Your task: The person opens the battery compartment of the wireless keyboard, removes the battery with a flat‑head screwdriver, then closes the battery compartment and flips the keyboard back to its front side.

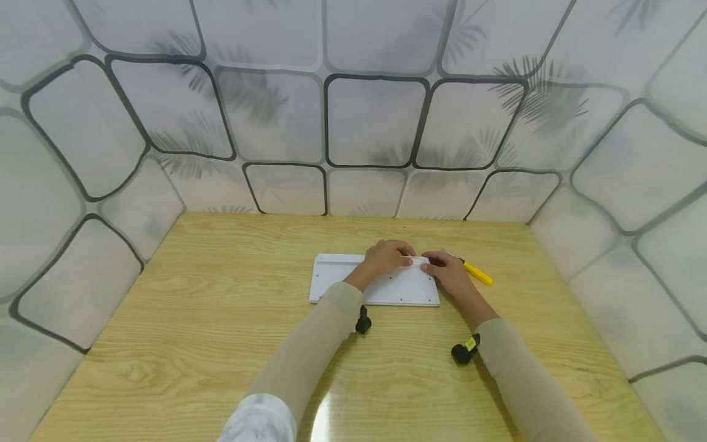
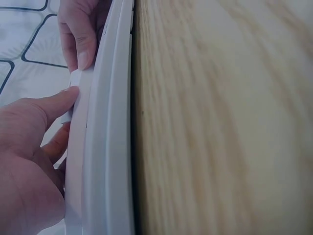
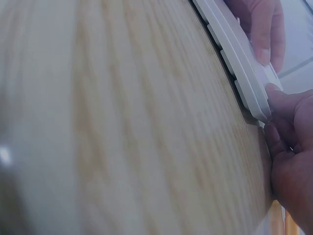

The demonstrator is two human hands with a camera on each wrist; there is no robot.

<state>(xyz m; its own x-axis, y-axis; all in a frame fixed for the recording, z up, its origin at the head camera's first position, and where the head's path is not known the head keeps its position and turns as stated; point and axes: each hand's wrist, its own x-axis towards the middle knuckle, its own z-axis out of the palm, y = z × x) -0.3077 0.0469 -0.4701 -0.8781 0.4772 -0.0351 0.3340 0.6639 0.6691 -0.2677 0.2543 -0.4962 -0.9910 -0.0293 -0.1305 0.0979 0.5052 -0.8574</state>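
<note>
A white keyboard [image 1: 338, 279] lies face down on the wooden table, its keys [image 3: 228, 62] showing under the edge in the right wrist view. Along its far side runs a raised ridge, where a small white battery cover [image 2: 75, 77] sticks out between the hands. My left hand [image 1: 383, 258] reaches over the keyboard, thumb and fingers pinching this cover. At the far right corner, my right hand [image 1: 453, 274] grips the keyboard's ridge, its thumb on top and a finger below. The fingertips of both hands are close together and partly hide the cover.
Just beyond my right hand lies a screwdriver with a yellow handle [image 1: 477, 273], its shaft partly behind the fingers. The wooden table [image 1: 193, 319] ends at a patterned wall covering [image 1: 287, 190] at the back and sides.
</note>
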